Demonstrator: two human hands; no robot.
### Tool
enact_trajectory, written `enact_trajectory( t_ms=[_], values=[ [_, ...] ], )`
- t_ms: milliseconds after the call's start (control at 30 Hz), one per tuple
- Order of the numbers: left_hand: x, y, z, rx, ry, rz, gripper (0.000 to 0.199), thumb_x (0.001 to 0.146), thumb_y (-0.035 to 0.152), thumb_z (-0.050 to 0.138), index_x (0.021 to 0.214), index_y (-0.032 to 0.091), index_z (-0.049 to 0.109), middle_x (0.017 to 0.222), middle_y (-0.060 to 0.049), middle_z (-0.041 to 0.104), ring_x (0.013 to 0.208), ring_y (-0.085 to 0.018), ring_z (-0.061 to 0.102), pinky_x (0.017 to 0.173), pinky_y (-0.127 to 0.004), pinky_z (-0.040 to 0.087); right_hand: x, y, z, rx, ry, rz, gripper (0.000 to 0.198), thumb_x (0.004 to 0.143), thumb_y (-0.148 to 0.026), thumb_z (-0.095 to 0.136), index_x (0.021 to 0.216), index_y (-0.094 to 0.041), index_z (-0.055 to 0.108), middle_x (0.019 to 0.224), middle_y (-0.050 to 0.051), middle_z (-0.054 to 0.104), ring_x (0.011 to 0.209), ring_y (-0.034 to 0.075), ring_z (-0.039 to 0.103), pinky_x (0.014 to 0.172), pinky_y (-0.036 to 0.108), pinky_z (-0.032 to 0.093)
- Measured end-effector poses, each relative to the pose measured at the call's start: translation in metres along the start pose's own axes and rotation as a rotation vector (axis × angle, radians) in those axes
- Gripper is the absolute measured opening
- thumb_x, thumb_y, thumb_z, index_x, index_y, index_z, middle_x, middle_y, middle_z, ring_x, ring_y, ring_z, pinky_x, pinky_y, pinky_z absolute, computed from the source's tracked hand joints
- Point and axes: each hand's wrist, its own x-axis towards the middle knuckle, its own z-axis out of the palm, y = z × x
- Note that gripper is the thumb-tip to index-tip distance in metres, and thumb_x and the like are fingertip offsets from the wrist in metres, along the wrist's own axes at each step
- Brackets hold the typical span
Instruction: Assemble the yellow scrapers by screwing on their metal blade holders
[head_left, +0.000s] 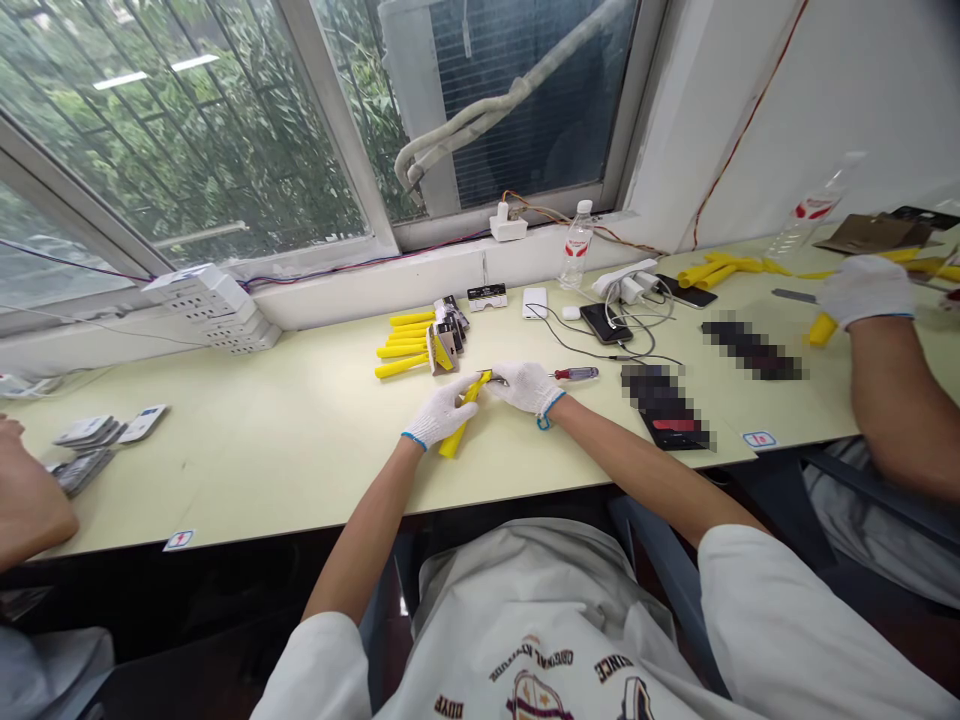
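Observation:
A yellow-handled tool (459,432) slants over the table, its lower end toward me. My left hand (441,410), in a white knit glove with a blue cuff, is closed around the handle. At the tool's upper end, the fingers of my gloved right hand (525,388) are closed by a small dark metallic part, mostly hidden by the glove. Just beyond my hands lies a group of several yellow-handled tools (401,368) with dark card packaging (442,345) at their right ends. A screwdriver (576,373) with a red and clear handle rests right of my right hand.
Behind are a black-and-white card (491,296), a white power bank (535,303), a phone (606,324) with cables, a power strip (626,278) and a water bottle (576,246). A dark blurred item (667,408) lies right. People sit on both sides; the right one's gloved hand (866,290) is near yellow pieces.

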Motion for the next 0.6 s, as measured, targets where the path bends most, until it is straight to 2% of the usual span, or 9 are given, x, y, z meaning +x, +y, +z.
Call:
enact_trajectory(
  t_ms=[600],
  values=[
    [0.0004, -0.0023, 0.0005, 0.004, -0.005, 0.004, 0.075, 0.089, 0.025, 0.063, 0.163, 0.028, 0.055, 0.109, 0.000, 0.077, 0.078, -0.016, 0.064, 0.081, -0.030, 0.054, -0.0007, -0.0004, -0.0008, -0.047, -0.016, 0.020, 0.045, 0.105, -0.046, 0.066, 0.137, -0.015, 0.067, 0.138, 0.012, 0.066, 0.125, 0.024, 0.066, 0.109, 0.047, 0.058]
  ],
)
